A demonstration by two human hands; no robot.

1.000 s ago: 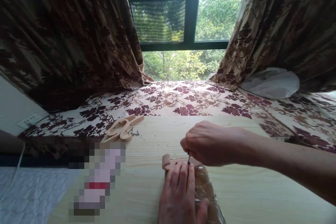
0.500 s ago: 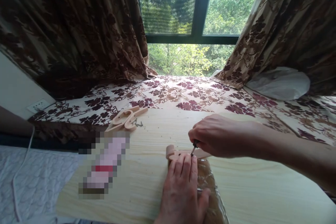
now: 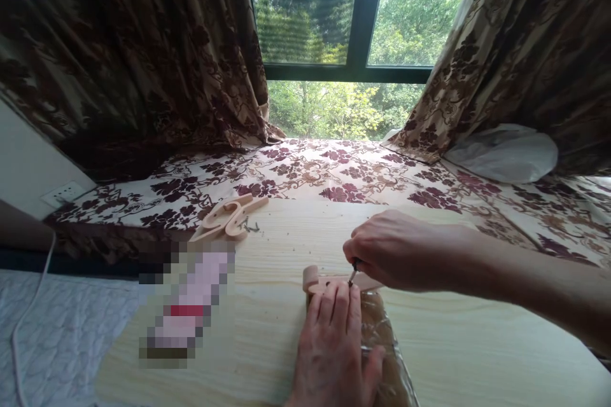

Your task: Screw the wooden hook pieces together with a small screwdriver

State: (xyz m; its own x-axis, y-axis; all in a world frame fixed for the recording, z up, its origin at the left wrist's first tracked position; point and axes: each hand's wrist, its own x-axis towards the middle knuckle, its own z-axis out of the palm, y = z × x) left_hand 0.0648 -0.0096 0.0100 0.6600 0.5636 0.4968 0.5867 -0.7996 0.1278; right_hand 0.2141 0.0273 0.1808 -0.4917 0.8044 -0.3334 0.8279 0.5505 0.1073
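My right hand (image 3: 379,251) is closed round a screwdriver (image 3: 353,275); the handle is hidden in the fist and only the thin metal shaft shows. Its tip points down at a curved, light wooden piece (image 3: 311,276), close to my left fingertips. Fingers stretched out, my left hand (image 3: 331,337) lies flat across that wooden piece and the brown, tape-wrapped block (image 3: 389,350) under it. The fingers cover part of the wood, and its right end passes behind my right hand.
More curved wooden pieces (image 3: 233,219) lie at the far left of the pale wooden tabletop (image 3: 267,331), with several small screws (image 3: 251,226) beside them. A blurred pink item (image 3: 191,299) is nearer. Behind are a flowered cloth ledge (image 3: 310,168), curtains (image 3: 210,63) and a white plastic bag (image 3: 506,152).
The view has shifted slightly. My right hand stays closed on the screwdriver at the same spot, and my left hand still lies on the wooden piece.
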